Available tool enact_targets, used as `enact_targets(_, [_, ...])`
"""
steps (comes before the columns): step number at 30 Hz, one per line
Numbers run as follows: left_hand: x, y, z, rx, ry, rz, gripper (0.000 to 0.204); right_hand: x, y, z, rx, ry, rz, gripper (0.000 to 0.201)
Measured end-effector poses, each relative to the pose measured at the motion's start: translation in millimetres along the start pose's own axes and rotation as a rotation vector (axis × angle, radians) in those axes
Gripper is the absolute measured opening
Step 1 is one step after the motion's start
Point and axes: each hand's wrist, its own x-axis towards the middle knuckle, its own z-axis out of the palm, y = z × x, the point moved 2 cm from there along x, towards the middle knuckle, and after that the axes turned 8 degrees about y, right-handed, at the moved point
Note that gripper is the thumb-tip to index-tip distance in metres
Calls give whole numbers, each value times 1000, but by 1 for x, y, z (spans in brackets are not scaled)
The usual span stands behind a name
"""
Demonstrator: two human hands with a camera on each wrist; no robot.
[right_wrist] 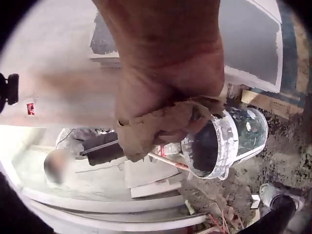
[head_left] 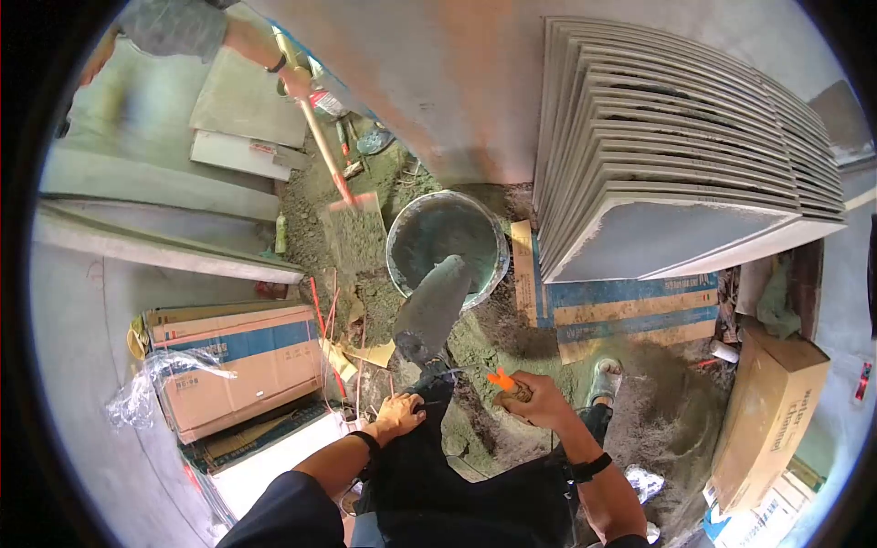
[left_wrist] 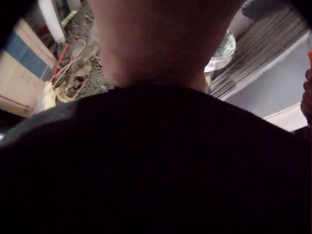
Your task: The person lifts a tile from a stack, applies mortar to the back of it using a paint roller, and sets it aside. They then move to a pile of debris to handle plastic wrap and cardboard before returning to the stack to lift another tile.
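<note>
My right hand [head_left: 539, 402] grips the handle of a trowel, its fingers curled round it. The trowel's long grey blade [head_left: 434, 310] reaches over the near rim of a round bucket [head_left: 393, 251] with grey contents. Orange shows at the front of the handle, where a thin shank begins. In the right wrist view, a cracked brown crust [right_wrist: 146, 131] covers the handle under the fingers. My left hand [head_left: 400, 417] rests on the black-clothed left knee, fingers relaxed. The left wrist view shows mostly forearm and dark cloth, with that hand's fingers hidden.
At upper left another person's hand [head_left: 295, 82] holds a shovel [head_left: 322, 151] beside the bucket. A stack of large tiles [head_left: 694, 228] leans at right, above flattened cardboard [head_left: 639, 315]. Cardboard boxes [head_left: 242, 365] stand at left, and a tall carton [head_left: 763, 420] at right.
</note>
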Motion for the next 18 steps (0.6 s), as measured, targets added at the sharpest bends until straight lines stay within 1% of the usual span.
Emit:
enact_targets(1, [0,-10,4,-86,35,19,44,0,4,2,-14,-14,-25,33])
enact_targets(2, [-3,-18,7,-85,37,9,44,-3,9,3,-11,-23,-28,33])
enact_targets(4, [-7,-15,-2,-245,51,-78,44,-14,9,1,132,-77,-1,33])
enact_targets(5, [-12,-11,-9,-234,93,-82,45,-22,9,-2,129,-80,-3,33])
enact_targets(7, [-18,-15,-7,-255,108,-95,45,-44,-5,-16,310,-101,-143,36])
enact_targets(8, [-18,-15,-9,-267,113,-98,45,-59,-15,-31,304,-83,-153,36])
enact_targets(10, [-42,38,-63,-264,11,-267,45,-104,-39,-73,486,-258,211,37])
enact_targets(11, [-9,-57,22,-227,82,-87,47,-126,-48,-98,505,-276,218,35])
enact_targets(12, [-24,-35,-5,-86,-51,-123,44,-142,-19,-113,321,-122,-176,32])
enact_targets(13, [-43,-23,-14,-300,297,348,38,-168,-31,-145,280,-86,-251,31])
enact_targets(14, [-60,-6,-21,-596,227,8,31,-192,-40,-178,240,-63,-328,30])
enact_targets(15, [-84,22,-33,-503,224,-200,30,-215,-28,-209,178,-58,-321,29])
enact_targets(16, [-109,44,-40,-403,229,-421,28,-240,-20,-239,198,-27,-338,29])
enact_targets(17, [-119,54,-37,-301,220,-331,27,-263,-14,-266,162,42,-325,32])
enact_targets(18, [-127,45,-24,-207,204,-246,27,-288,-9,-290,123,104,-303,36])
